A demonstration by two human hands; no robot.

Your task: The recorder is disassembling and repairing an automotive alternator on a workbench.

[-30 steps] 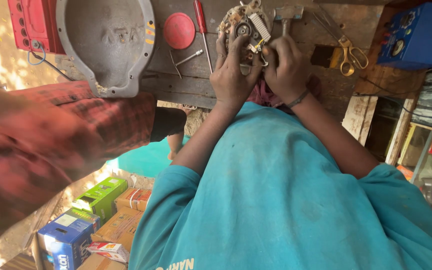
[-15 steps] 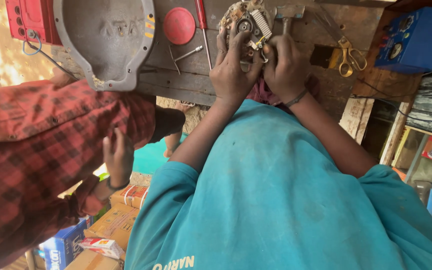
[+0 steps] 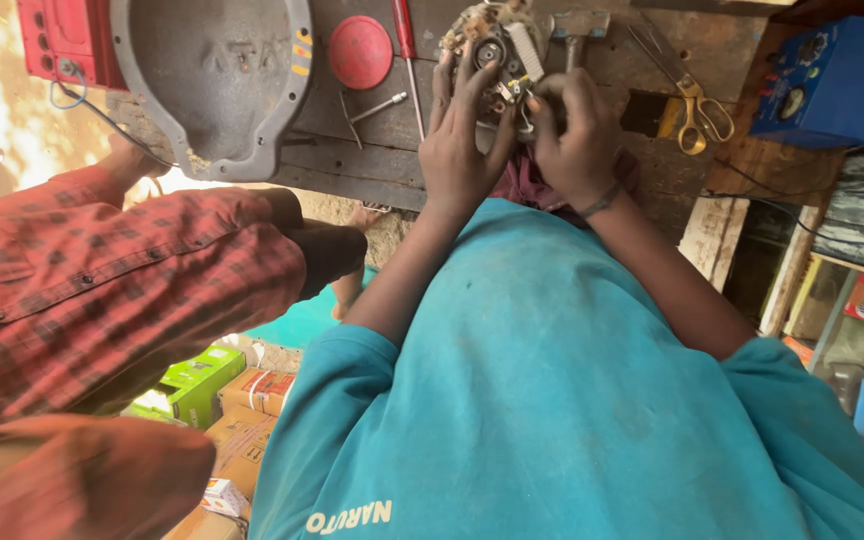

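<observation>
We are working on a small round electrical assembly (image 3: 497, 55), a metal body with exposed windings and a pale toothed part on its right side, and it is sitting at the far edge of the wooden workbench (image 3: 372, 165), directly ahead of us. Our left hand (image 3: 462, 150) is spreading over its near left face, fingers splayed wide and pressing down to steady it rather than closing round it. Our right hand (image 3: 577, 130) is curling in from the right, thumb and forefinger pinching at a small piece on the body's right side; what exactly they are gripping we cannot tell.

To do this well, we judge, we are best keeping the left palm firm so the body cannot roll, and working the pinch with small, straight movements.

Just left of the assembly a red-handled screwdriver (image 3: 407, 45) is lying along the bench, with a red round cap (image 3: 360, 52) beside it and a large grey cast housing (image 3: 214, 80) further left. To the right, yellow-handled scissors (image 3: 694, 105) are lying near a blue box (image 3: 832, 80). Another person in a red checked shirt (image 3: 102, 290) is leaning in on our left, apart from our hands.
</observation>
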